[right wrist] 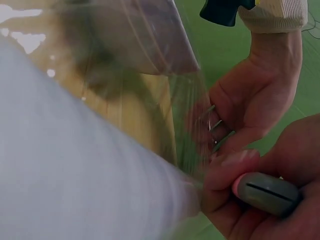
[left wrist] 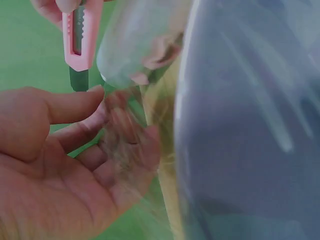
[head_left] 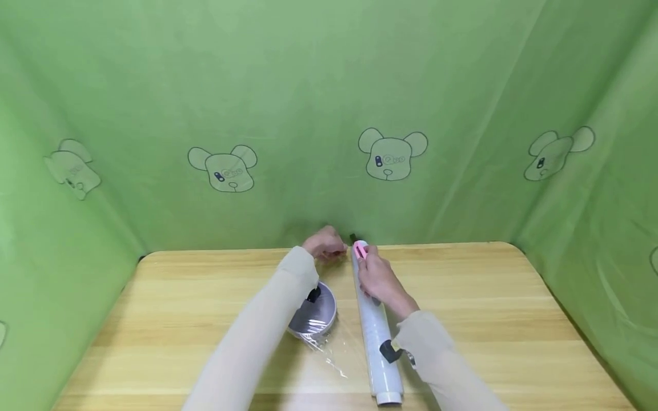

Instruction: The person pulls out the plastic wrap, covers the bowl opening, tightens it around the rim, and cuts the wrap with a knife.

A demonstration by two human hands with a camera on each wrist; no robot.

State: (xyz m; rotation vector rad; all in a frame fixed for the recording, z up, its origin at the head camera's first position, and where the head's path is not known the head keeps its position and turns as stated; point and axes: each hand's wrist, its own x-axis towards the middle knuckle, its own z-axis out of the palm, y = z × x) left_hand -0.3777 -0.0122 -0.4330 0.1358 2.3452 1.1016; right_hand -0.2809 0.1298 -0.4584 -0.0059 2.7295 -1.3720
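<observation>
In the head view, a roll of plastic wrap (head_left: 374, 331) lies lengthwise on the table, right of a round bowl (head_left: 324, 311). Clear plastic wrap (head_left: 334, 349) stretches from the roll over the bowl. My left hand (head_left: 327, 242), beyond the bowl, pinches the film's far edge between thumb and fingers; the left wrist view shows the film (left wrist: 131, 165) bunched across those fingers. My right hand (head_left: 379, 278) is over the far part of the roll and grips a pink utility knife (head_left: 360, 249). Its dark blade end (left wrist: 79, 79) points at the left thumb and film edge.
The wooden table (head_left: 462, 302) ends at a green curtain (head_left: 308, 114) printed with bear heads, close behind both hands. More green curtain hangs along the left and right sides. My left sleeve (head_left: 267, 337) passes over part of the bowl.
</observation>
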